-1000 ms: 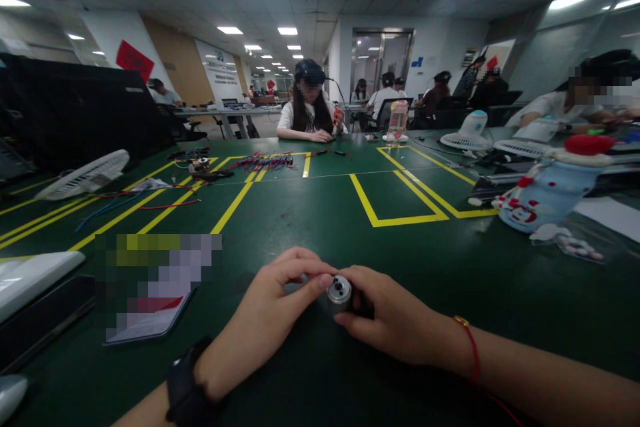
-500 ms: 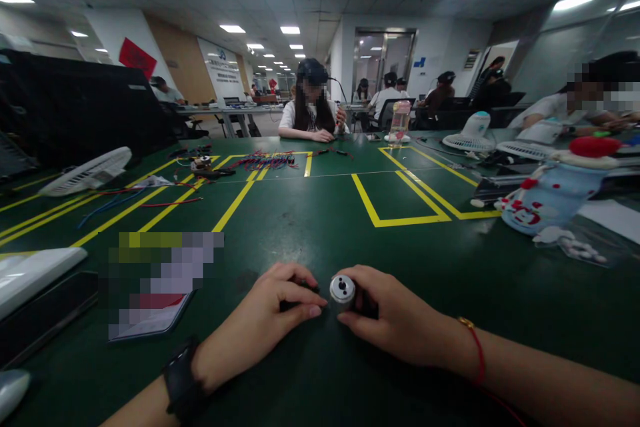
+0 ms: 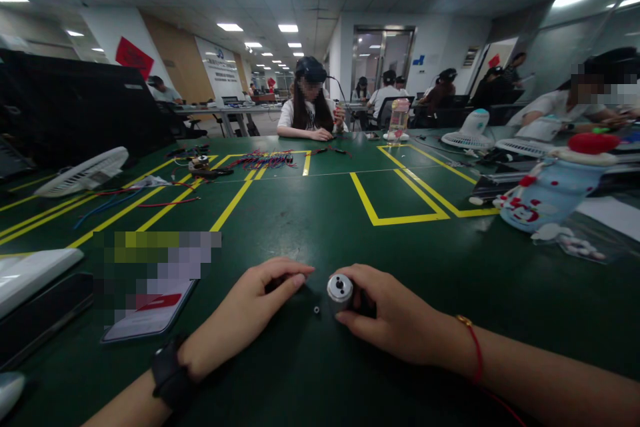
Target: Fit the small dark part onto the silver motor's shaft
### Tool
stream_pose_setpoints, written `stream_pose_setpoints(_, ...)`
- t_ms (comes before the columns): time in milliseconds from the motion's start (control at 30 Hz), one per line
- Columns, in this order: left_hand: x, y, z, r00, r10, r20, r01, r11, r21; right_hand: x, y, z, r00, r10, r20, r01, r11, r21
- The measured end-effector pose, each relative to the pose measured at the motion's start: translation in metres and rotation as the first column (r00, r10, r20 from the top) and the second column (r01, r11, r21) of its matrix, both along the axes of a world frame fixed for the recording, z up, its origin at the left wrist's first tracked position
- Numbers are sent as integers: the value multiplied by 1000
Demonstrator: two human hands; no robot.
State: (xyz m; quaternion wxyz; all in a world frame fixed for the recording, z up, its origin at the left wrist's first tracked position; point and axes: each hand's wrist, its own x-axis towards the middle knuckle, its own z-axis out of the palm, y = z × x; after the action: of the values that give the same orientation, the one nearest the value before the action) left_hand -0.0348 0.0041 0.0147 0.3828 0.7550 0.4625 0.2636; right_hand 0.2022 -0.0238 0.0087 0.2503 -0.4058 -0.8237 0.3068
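Note:
My right hand (image 3: 387, 300) is wrapped round a silver cylindrical motor (image 3: 340, 288). It stands upright on the green table, its round end face with a dark centre and small holes turned up. Just left of it lies a tiny metal ring-shaped part (image 3: 317, 310) on the table top. My left hand (image 3: 267, 297) rests beyond that part, its thumb and forefinger stretched out with a gap between them and nothing visible in them. The left hand's other fingers are mostly hidden.
A phone-like flat object (image 3: 150, 320), partly blurred out, lies on the left. Fans (image 3: 83, 172), wire bundles (image 3: 265, 159) and a blue bottle (image 3: 550, 190) stand about on the table, marked with yellow tape (image 3: 410, 220). A person (image 3: 307, 113) sits opposite.
My left hand has drawn back to the left, away from the motor. The tiny metal part has come into view on the table. My right hand still holds the motor.

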Motion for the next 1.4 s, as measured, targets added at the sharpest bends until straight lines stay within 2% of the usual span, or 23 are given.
stream_pose_setpoints(100,-3,3,-2,991,114,66,-109,991,-74,0,1,0,1000,-6,-3,6,1000,-1)
stream_pose_setpoints(233,-4,5,-4,987,106,118,-93,990,-110,-1,1,-1,1000,-6,-14,6,1000,8)
stream_pose_setpoints(400,-3,5,-6,979,152,134,-139,985,-103,0,-1,-1,999,-28,-28,28,1000,-2)
stream_pose_setpoints(467,-2,3,-6,992,98,77,-94,994,-59,0,0,-1,999,-27,-35,27,1000,-9)
stream_pose_setpoints(633,3,-5,1,986,-107,-131,119,989,90,-1,1,-3,999,-28,-45,28,1000,1)
stream_pose_setpoints(733,5,-10,3,972,-135,-193,163,977,140,-1,1,-4,998,-26,-51,26,1000,13)
stream_pose_setpoints(867,7,-12,0,965,-126,-231,166,973,162,0,0,-4,999,-19,-45,20,1000,16)
stream_pose_setpoints(1033,9,-8,0,979,-138,-148,160,976,150,-1,1,-3,999,-18,-26,19,1000,14)
stream_pose_setpoints(1167,14,-9,8,999,-44,-12,45,979,198,-2,1,-4,1000,-8,-14,8,1000,20)
stream_pose_setpoints(1267,20,-11,14,999,12,38,-22,961,276,-3,2,-4,1000,-6,-1,6,1000,15)
stream_pose_setpoints(1400,29,-13,19,1000,-21,21,13,943,333,-3,2,-4,1000,3,-15,-3,1000,27)
